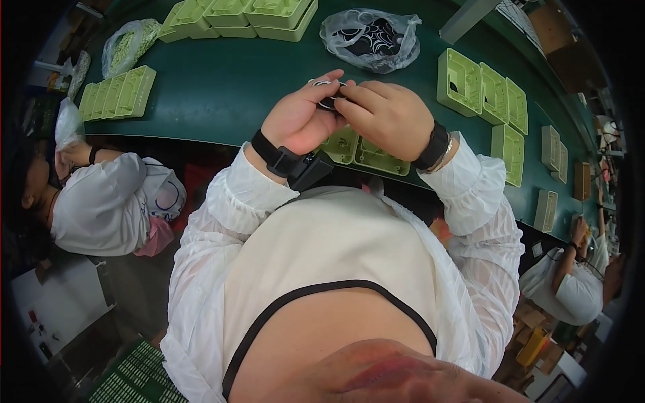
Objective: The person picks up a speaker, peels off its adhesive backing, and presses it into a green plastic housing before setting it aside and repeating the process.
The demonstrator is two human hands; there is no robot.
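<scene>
Above the table's near edge, my hands are together. My left hand (302,117) is turned palm up, with its thumb and fingers around several small black round pieces with white rims (328,103). From the other side my right hand (393,114) curls over, its fingertips pinching at the same pieces and partly hiding them. Under my hands a light green plastic housing (381,160) with inner compartments lies at the table edge, partly covered. Past my hands sits a clear plastic bag (371,41), open and filled with more black and white round pieces.
Light green housings stand in rows at the back (279,15), at left (119,94) and at right (460,84) on the dark green table (222,74). A bag of small green parts (130,46) lies back left. Co-workers sit at left (101,201) and far right (568,285).
</scene>
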